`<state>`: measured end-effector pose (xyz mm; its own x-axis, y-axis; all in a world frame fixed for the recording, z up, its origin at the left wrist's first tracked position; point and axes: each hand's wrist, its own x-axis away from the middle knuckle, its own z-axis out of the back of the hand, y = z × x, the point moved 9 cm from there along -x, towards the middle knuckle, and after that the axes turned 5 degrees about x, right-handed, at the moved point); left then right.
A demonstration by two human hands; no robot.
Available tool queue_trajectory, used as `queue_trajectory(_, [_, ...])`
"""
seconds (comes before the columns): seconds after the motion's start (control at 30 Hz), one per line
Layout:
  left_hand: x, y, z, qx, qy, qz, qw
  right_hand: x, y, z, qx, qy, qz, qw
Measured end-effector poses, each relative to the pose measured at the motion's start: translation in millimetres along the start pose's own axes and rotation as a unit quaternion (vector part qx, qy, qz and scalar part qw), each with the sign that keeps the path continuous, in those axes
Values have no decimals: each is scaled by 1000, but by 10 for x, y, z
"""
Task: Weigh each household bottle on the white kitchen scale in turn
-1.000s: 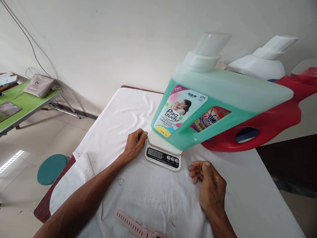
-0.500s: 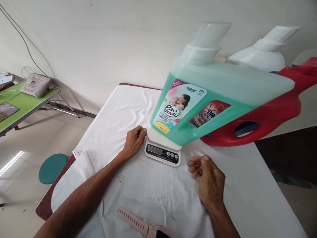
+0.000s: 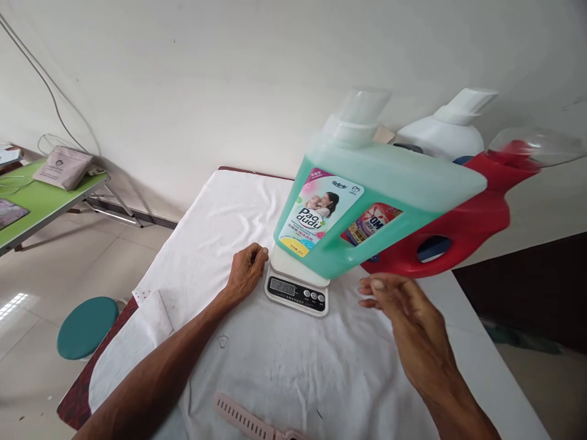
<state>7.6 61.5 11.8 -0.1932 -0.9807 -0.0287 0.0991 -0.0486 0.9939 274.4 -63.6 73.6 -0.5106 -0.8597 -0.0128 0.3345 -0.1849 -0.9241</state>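
A large green detergent jug with a "Pao dudu" label stands on a small white kitchen scale whose display is lit. My left hand rests on the white cloth just left of the scale, fingers curled with nothing in them. My right hand is raised off the cloth, fingers loosely extended and empty, close to the jug's lower right corner and handle.
A red detergent jug and a white one stand behind the green one. The table is covered by a white cloth. A pink watch strap lies near me. A teal stool and a green folding table are at left.
My right hand has lifted off the cloth and moved up toward the green jug, its fingers uncurling. My left hand has stayed beside the scale.
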Motion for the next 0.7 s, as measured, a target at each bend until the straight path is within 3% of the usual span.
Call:
queue_trajectory(0.1, [-3,5,4,-8,-1,-2,1000,-87,-492,94,-57,67,101,991])
queue_trajectory(0.17, [-3,3,6,-12,-1,-1,1000,-160,-797,50,-100,63,169,979])
queue_trajectory(0.27, [-2,0,10,-9,-1,-2,1000,-340,-1049,-99,-144,27,215,966])
queue_trajectory(0.5, [-3,11,9,-12,2,0,1000,-705,-1149,-340,-221,-28,192,956])
queue_trajectory(0.7, [-1,33,10,-16,2,0,1000,-560,-1145,-222,-256,68,156,952])
